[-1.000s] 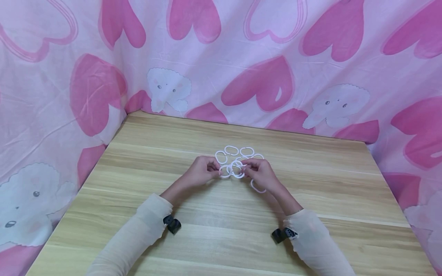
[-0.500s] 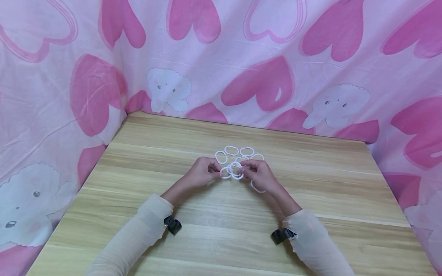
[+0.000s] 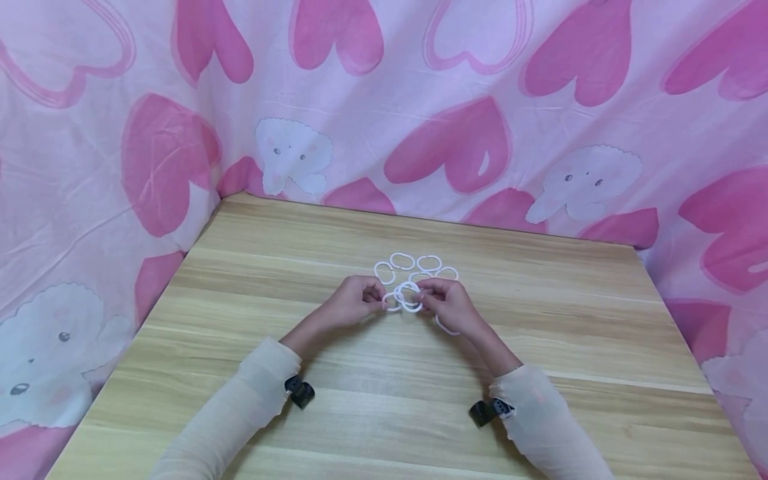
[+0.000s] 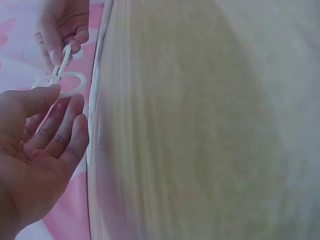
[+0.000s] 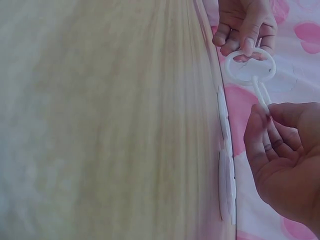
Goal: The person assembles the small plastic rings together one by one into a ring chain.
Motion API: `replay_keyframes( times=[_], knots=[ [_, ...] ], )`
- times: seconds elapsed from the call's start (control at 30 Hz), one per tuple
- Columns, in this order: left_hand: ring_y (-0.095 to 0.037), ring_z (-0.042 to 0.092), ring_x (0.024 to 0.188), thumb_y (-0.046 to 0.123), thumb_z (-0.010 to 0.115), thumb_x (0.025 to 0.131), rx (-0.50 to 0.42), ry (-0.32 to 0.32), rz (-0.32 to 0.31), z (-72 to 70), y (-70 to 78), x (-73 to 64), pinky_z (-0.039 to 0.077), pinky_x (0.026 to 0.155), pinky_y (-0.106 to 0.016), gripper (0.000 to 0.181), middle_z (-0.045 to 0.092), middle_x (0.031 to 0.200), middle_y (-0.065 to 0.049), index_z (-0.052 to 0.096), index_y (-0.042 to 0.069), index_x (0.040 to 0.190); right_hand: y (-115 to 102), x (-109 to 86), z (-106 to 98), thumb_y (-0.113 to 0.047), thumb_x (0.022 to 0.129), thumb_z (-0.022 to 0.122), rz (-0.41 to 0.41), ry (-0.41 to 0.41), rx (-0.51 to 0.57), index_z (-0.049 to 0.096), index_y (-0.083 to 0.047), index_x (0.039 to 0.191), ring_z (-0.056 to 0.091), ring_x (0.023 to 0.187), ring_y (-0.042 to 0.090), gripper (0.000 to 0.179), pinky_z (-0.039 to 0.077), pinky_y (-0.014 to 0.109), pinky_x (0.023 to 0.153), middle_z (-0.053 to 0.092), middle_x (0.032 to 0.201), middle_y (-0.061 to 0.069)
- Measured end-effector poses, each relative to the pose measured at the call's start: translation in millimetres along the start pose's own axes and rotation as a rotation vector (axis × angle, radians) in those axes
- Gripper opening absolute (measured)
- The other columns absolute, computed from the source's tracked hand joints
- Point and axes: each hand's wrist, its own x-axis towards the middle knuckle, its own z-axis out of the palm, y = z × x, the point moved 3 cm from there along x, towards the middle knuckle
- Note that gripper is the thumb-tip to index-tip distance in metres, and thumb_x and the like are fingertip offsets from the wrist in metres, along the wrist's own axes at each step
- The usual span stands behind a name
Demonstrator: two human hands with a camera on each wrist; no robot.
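Note:
Between my hands, above the table, hang white oval plastic rings that look linked together. My left hand (image 3: 355, 301) pinches one white ring (image 4: 75, 91) at its edge between thumb and fingers. My right hand (image 3: 450, 303) pinches white ring loops (image 3: 401, 287) that cross the left one; in the right wrist view, a narrow loop (image 5: 263, 93) passes through the ring (image 5: 228, 74) held by the left hand. Whether the right hand has one ring or two is hard to tell, as the loops overlap. Its fingertips hide part of them.
Several loose white rings, such as the back one (image 3: 393, 256), lie on the wooden table (image 3: 360, 413) just beyond the hands. One more ring (image 3: 444, 327) lies partly under the right hand. A pink heart-patterned cloth (image 3: 360, 100) stands behind and beside the table.
Both hands have shifted only slightly, still pinching the white rings. The right hand's loops have moved a little to the left, and its wrist covers more of the ring below it.

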Motion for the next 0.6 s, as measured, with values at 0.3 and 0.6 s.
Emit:
replay_keyframes(
  times=[0.3, 0.6],
  knots=[
    [-0.017, 0.07, 0.088, -0.006, 0.066, 0.089, -0.018, 0.015, 0.021, 0.9, -1.0, -0.6, 0.06, 0.082, -0.025, 0.006, 0.072, 0.096, -0.02, 0.063, -0.004, 0.094, -2.8, -2.5, 2.1, 0.006, 0.094, 0.06, -0.051, -0.05, -0.013, 0.061, 0.015, 0.125, 0.067, 0.074, 0.007, 0.032, 0.06, 0.023, 0.067, 0.068, 0.107, 0.037],
    [-0.025, 0.073, 0.089, -0.009, 0.066, 0.088, -0.049, 0.015, -0.008, -0.1, -2.3, -2.1, 0.059, 0.079, -0.022, 0.008, 0.071, 0.096, -0.02, 0.06, -0.004, 0.089, -5.3, -5.7, 2.6, 0.007, 0.095, 0.059, -0.059, -0.08, -0.035, 0.064, 0.014, 0.121, 0.069, 0.074, 0.008, 0.027, 0.057, 0.023, 0.06, 0.071, 0.101, 0.035]
  ],
)
